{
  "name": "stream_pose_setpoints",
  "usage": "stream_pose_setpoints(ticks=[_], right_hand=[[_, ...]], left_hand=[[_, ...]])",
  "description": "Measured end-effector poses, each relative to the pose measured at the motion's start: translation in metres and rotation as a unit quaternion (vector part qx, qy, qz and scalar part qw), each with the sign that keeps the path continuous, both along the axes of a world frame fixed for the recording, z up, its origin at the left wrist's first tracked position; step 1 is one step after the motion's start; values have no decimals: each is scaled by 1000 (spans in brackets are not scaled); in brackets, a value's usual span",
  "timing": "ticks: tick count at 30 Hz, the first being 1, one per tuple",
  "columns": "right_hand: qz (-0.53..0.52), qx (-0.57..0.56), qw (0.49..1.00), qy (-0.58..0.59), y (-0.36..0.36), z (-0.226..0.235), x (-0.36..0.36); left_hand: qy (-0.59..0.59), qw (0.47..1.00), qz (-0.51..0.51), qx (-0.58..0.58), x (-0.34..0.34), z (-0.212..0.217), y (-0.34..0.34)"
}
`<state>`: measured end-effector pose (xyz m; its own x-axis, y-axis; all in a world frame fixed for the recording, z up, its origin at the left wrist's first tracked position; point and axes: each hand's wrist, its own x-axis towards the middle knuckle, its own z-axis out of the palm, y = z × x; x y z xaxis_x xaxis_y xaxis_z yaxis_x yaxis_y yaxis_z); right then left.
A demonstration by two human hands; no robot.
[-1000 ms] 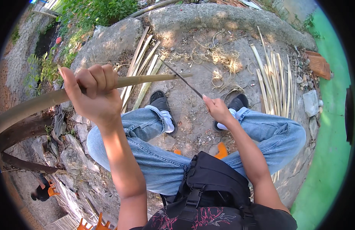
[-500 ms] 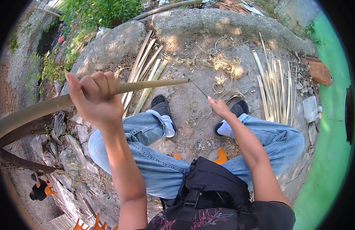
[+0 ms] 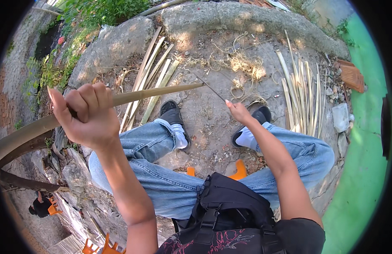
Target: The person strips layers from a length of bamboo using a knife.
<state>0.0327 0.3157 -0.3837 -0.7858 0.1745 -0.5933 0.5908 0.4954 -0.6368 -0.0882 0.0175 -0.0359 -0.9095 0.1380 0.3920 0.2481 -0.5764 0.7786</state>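
Observation:
My left hand (image 3: 87, 116) is closed in a fist around a long bamboo strip (image 3: 158, 92). The strip bends away past the left edge of view, and its narrow end points right, in front of my feet. In my right hand (image 3: 238, 112) is a slim dark-bladed knife (image 3: 213, 91), gripped at its handle, which the fingers mostly hide. The blade slants up and left across the tip of the bamboo and appears to touch it. Under the tip lies bare ground, with curly pale shavings (image 3: 246, 65) farther off.
Split bamboo strips lie in a pile at left (image 3: 165, 78) and another pile at right (image 3: 304, 97). A stone kerb (image 3: 230, 21) runs across the far side. A terracotta brick (image 3: 350, 77) sits by the green wall (image 3: 365, 139). Behind at lower left, a person (image 3: 41, 206) sits on an orange chair.
My left fist has shifted left and slightly down, drawing the bamboo strip with it. The right hand and knife have moved a little left and up, the blade still at the strip's tip.

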Motion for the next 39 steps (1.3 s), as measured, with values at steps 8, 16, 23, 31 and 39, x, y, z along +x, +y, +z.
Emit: stream_pose_setpoints(ticks=[8,16,23,31,39], right_hand=[[-23,5,1000,3,-8,-9,0],[-22,28,999,12,-39,57,-8],[-37,-99,990,90,-88,183,18],[-55,-116,986,108,-104,226,54],[-45,-158,970,177,-118,274,62]], left_hand=[[-20,998,56,-8,0,3,2],[27,981,194,4,4,1,15],[62,957,279,-44,1,-7,18],[53,979,191,-58,22,15,-9],[64,966,252,6,30,11,11]])
